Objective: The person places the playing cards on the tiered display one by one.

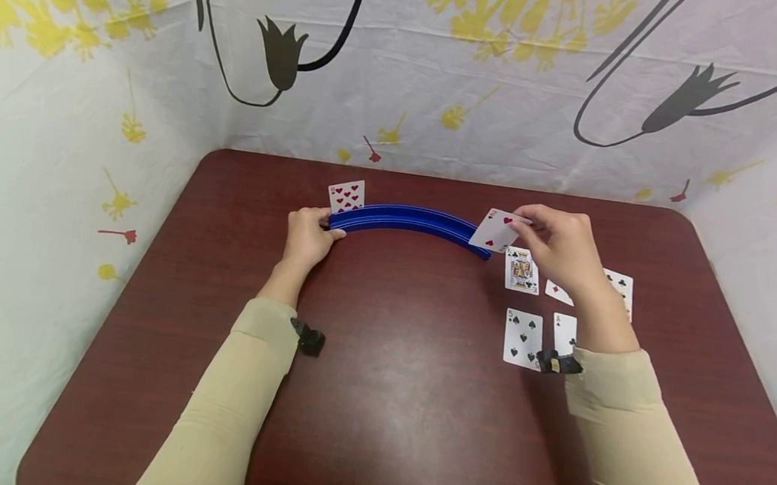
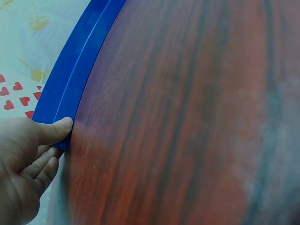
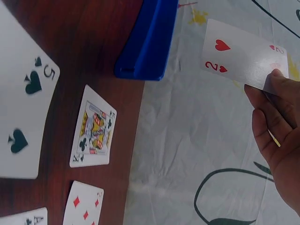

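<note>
Here, right grip (image 1: 560, 243) pinching "2" card (image 1: 493, 232), left grip (image 1: 306, 238) pinching blue rack (image 1: 404, 216), "5" card (image 1: 523, 334), "K" card (image 3: 95, 131) nearby

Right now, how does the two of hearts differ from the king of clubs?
The two of hearts is held up in the right hand, while the king of clubs lies on the table. The two of hearts shows only red markings; the king of clubs shows a colourful figure and dark clubs. Both are white-edged playing cards.
</note>
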### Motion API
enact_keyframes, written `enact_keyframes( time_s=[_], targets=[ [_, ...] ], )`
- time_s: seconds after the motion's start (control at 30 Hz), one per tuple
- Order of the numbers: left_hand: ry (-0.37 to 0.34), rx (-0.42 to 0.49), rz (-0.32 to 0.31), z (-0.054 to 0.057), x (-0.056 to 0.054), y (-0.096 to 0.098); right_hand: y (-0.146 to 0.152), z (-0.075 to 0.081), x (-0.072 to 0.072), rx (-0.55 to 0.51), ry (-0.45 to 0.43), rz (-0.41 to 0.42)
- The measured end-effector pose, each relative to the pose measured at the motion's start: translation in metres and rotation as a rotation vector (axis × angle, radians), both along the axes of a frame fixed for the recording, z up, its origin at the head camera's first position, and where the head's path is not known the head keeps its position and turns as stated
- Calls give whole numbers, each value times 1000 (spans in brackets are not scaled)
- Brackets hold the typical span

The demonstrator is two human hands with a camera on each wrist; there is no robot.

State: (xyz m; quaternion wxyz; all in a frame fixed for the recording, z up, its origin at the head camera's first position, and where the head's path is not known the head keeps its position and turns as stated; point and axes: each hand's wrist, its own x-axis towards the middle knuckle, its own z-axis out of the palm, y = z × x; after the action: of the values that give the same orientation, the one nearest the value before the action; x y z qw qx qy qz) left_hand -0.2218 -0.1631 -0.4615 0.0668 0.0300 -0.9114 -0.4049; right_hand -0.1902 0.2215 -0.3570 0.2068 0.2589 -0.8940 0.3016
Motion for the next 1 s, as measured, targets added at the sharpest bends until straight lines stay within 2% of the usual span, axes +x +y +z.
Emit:
enact_keyframes(
  time_s=[0.37,1.0],
  targets=[
    [18,-9,-8,-1,0,-1,-16,-4,-4,-8,-1,36],
    [-5,-32,-10,0,-1,-2,-35,-10,-13,-27,-22,67]
  ],
)
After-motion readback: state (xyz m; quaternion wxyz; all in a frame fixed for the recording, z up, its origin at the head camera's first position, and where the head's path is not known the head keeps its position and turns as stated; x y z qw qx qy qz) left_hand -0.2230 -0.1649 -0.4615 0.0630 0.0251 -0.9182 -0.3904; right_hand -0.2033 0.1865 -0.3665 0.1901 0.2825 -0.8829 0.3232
